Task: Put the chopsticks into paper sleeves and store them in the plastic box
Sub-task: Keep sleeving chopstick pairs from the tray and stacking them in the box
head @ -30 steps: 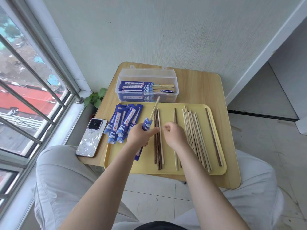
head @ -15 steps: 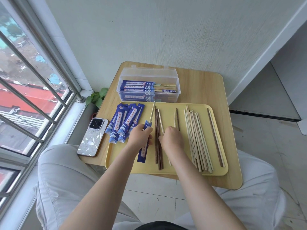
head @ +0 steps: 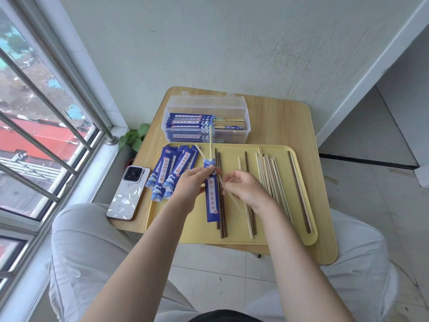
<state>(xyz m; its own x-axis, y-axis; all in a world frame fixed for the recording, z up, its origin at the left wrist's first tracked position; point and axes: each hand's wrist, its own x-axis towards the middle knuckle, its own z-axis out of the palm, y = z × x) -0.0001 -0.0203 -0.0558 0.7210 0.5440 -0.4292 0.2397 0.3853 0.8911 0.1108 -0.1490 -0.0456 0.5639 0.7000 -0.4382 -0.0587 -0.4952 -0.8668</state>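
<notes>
- Right hand (head: pixel 246 190) has lifted a light chopstick (head: pixel 228 194) off the tray (head: pixel 278 238), fingers pinching it.
- Left hand (head: pixel 192 184) fingers clamp blue sleeve (head: pixel 212 201), one chopstick already inside.
- Plastic box (head: pixel 206 105) at bench rear.

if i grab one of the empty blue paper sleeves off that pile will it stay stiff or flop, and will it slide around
The empty paper sleeves look thin and flat, so one would probably bend under a loose hold. The sleeve in the left hand hangs straight, likely stiffened by the light chopstick inside. Fanned loosely across the edge of the smooth yellow tray, they would likely slide at a light push.
</notes>
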